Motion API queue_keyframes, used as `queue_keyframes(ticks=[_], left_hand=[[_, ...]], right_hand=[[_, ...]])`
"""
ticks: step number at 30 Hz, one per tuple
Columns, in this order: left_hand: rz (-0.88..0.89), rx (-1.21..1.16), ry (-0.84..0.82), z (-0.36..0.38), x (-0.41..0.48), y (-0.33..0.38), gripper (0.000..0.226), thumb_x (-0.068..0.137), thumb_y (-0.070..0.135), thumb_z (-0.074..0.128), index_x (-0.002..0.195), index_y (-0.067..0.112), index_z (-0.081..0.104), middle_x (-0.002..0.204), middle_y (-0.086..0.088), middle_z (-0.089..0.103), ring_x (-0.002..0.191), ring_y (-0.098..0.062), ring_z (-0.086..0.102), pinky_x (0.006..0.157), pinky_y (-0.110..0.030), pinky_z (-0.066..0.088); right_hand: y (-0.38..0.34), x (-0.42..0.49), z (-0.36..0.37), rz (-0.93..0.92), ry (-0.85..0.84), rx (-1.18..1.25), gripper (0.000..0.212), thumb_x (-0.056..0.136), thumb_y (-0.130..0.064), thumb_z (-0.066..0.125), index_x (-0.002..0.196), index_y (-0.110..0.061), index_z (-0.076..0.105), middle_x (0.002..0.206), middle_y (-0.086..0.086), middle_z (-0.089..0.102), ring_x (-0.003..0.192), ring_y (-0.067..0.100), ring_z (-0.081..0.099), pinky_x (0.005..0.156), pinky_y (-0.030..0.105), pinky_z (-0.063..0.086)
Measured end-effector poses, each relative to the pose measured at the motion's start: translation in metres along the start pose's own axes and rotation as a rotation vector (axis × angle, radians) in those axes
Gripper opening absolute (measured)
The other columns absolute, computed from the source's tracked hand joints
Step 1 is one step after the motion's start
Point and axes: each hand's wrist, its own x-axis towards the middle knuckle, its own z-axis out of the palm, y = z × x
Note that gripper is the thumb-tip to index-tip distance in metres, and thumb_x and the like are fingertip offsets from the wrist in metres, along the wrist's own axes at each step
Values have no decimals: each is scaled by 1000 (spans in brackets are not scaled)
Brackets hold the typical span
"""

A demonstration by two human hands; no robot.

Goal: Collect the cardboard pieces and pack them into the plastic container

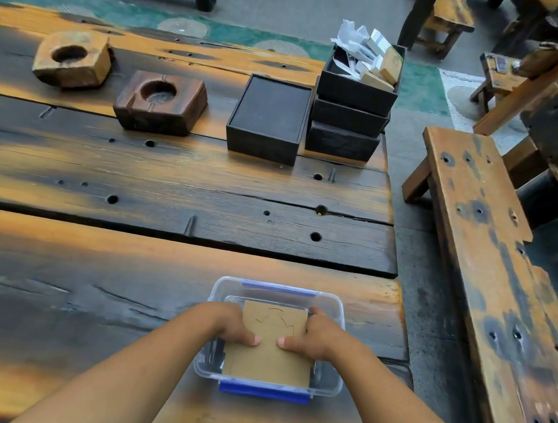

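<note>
A clear plastic container (338,307) with blue clips sits near the table's front right edge. A brown cardboard piece (269,358) with cut outlines on it lies tilted inside, its near edge resting at the container's front rim. My left hand (236,325) grips the piece's left side, thumb on top. My right hand (309,338) grips the right side the same way. Anything below the cardboard is hidden.
Two wooden ashtray blocks (160,102) (73,58) and a dark shallow box (268,117) stand at the table's far side. A stack of dark boxes (349,115) holds papers and small cartons. A wooden bench (481,239) runs along the right.
</note>
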Motion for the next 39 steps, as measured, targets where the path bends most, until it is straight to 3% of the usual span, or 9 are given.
queue_keyframes(ticks=[9, 12, 14, 17, 20, 23, 30, 37, 39], left_hand=[[-70, -24, 298, 30, 1, 9, 73, 81, 53, 69, 135, 8, 48, 139, -15, 50, 125, -26, 53, 101, -32, 42], [6, -110, 521, 46, -9, 11, 91, 79, 44, 75, 148, 10, 24, 149, -21, 30, 126, -33, 51, 103, -37, 43], [16, 78, 700, 58, -16, 12, 98, 81, 45, 72, 153, 14, 12, 155, -23, 16, 133, -36, 42, 106, -40, 41], [77, 336, 889, 76, -26, 17, 55, 92, 31, 54, 140, 15, 32, 148, -18, 31, 130, -32, 39, 98, -40, 41], [182, 413, 862, 85, -33, 18, 34, 90, 11, 42, 123, 15, 44, 133, -12, 43, 118, -33, 43, 89, -42, 39], [226, 399, 827, 88, -33, 12, 34, 91, 12, 48, 124, 17, 46, 136, -9, 41, 121, -29, 43, 95, -41, 40], [286, 349, 798, 104, -38, -1, 56, 87, 10, 54, 139, 15, 37, 143, -5, 33, 129, -27, 36, 93, -40, 45], [448, 243, 752, 62, -61, -11, 30, 90, 13, 48, 119, 14, 55, 120, -7, 51, 108, -30, 56, 87, -43, 51], [508, 166, 788, 44, -75, -26, 28, 93, 20, 48, 119, 17, 58, 120, -5, 57, 105, -29, 60, 86, -40, 52]], right_hand=[[-13, -5, 22, 64, 198, -150, 76, 76, -64, 65, 125, -7, 55, 131, 14, 48, 111, 26, 57, 94, 33, 45], [-18, -13, 35, 6, 361, -140, 89, 80, -52, 67, 141, 3, 34, 147, 19, 29, 124, 30, 48, 100, 38, 45], [-19, -21, 45, -60, 495, -226, 98, 86, -45, 64, 151, 3, 9, 159, 19, 11, 140, 33, 28, 112, 41, 33], [-20, -36, 56, -171, 635, -361, 72, 91, -30, 55, 149, -8, 19, 159, 19, 16, 140, 34, 24, 112, 43, 26], [-15, -45, 63, -314, 700, -423, 30, 88, -19, 53, 118, -16, 48, 127, 10, 49, 112, 30, 46, 91, 39, 38], [-3, -50, 69, -412, 668, -438, 23, 79, -10, 62, 99, -18, 55, 105, 5, 55, 94, 25, 51, 77, 35, 42], [6, -58, 83, -445, 612, -368, 30, 85, -10, 51, 114, -19, 51, 122, 1, 48, 110, 22, 44, 92, 33, 42], [-24, -82, 51, -280, 459, -332, 19, 90, -16, 45, 99, -9, 60, 109, 10, 56, 103, 30, 56, 84, 36, 48], [-38, -91, 49, -252, 495, -246, 23, 90, -22, 49, 107, -13, 62, 109, 8, 62, 106, 27, 59, 87, 34, 49]])
